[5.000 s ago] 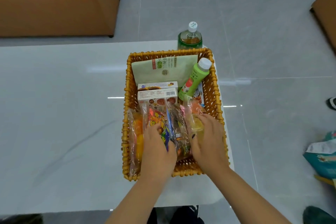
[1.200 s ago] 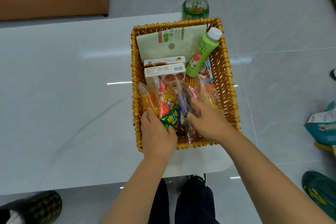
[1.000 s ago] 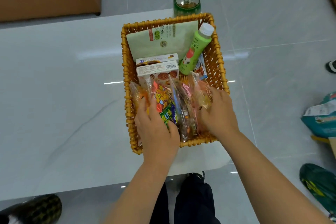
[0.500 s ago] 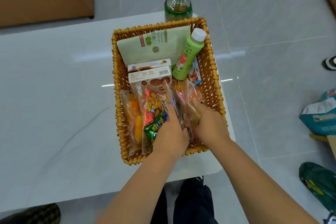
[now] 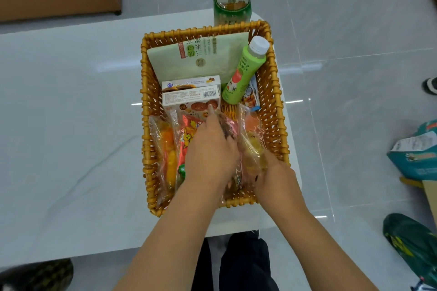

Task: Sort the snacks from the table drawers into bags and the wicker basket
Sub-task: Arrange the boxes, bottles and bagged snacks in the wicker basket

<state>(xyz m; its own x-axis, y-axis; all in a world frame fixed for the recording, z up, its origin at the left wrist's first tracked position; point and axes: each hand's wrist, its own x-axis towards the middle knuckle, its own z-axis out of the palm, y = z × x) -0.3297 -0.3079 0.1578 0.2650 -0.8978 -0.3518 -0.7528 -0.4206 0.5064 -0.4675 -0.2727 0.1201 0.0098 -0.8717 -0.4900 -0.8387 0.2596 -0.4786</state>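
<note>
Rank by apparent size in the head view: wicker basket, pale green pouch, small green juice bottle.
1. wicker basket
2. pale green pouch, partly hidden by boxes
3. small green juice bottle

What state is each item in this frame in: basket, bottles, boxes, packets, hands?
wicker basket: upright on the table, filled.
green juice bottle: capped, leaning in the basket.
tea bottle: capped, upright behind the basket.
biscuit boxes: closed, stacked.
green pouch: sealed, leaning.
snack packets: sealed, on edge.
left hand: fingers straight, among the packets.
right hand: in the packets, fingers hidden.
</note>
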